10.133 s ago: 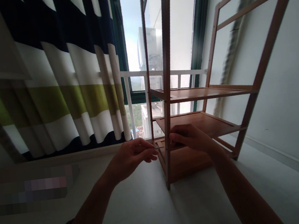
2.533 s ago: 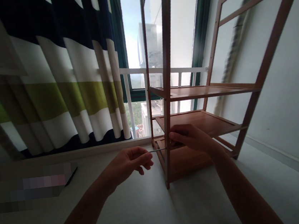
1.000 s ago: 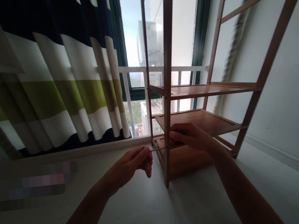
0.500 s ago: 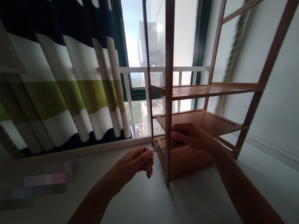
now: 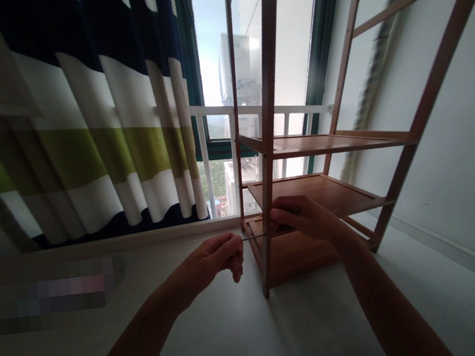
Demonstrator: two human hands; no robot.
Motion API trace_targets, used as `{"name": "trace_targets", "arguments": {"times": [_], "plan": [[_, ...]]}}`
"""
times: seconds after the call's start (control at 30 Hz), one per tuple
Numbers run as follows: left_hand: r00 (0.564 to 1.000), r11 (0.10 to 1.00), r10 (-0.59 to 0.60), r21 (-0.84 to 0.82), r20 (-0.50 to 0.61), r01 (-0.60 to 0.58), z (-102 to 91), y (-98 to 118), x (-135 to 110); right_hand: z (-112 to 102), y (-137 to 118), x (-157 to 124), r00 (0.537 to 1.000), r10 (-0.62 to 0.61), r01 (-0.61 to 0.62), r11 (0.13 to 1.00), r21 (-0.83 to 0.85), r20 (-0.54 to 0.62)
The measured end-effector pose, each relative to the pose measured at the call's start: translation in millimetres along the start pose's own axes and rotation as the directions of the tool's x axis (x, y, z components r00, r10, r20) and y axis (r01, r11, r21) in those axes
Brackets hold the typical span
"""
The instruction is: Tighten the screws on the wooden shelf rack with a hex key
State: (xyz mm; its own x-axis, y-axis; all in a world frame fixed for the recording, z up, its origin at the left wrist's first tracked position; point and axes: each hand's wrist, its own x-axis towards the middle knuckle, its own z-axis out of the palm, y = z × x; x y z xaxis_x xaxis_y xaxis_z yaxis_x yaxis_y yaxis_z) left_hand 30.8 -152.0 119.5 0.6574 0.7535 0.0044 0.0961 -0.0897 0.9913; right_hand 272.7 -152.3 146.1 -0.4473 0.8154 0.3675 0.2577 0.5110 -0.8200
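Note:
A tall wooden shelf rack [image 5: 315,147] with three boards stands on the pale floor by the window. My left hand [image 5: 212,259] is closed in a pinch on a thin metal key [image 5: 253,237] whose tip meets the rack's front left post [image 5: 268,220] low down. My right hand [image 5: 304,216] is closed round that post and the edge of the lowest boards, just right of the key's tip.
A striped curtain [image 5: 99,131] in navy, white and green hangs at the left. A white railing [image 5: 213,112] crosses the window behind the rack. A white wall [image 5: 465,146] runs along the right. Pale floor [image 5: 247,337] lies in front of the rack.
My left hand has turned slightly on the metal key, fingers curling down, and stays at the post. My right hand has kept its grip on the rack.

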Motion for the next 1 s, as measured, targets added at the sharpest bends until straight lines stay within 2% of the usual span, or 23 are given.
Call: {"name": "trace_targets", "arguments": {"times": [0.3,0.6,0.8,1.0], "plan": [[1.0,0.992,-0.009,0.125,0.01,0.007,-4.1,2.5,-2.6,-0.8,-1.1,0.1,1.0,-0.001,0.001,1.0,-0.002,0.0],[1.0,0.993,0.01,0.118,-0.018,-0.008,1.8,4.8,-0.2,-0.3,1.5,0.9,1.0,-0.023,0.023,0.999,-0.036,-0.001],[0.999,0.987,-0.022,0.159,0.027,0.017,-1.2,1.7,0.5,-0.6,-0.1,0.4,1.0,-0.009,0.008,0.999,-0.035,-0.005],[1.0,0.983,-0.021,0.181,0.018,0.018,-2.7,1.3,0.5,-0.2,-2.1,0.0,1.0,-0.008,0.007,1.0,-0.026,-0.008]]}}
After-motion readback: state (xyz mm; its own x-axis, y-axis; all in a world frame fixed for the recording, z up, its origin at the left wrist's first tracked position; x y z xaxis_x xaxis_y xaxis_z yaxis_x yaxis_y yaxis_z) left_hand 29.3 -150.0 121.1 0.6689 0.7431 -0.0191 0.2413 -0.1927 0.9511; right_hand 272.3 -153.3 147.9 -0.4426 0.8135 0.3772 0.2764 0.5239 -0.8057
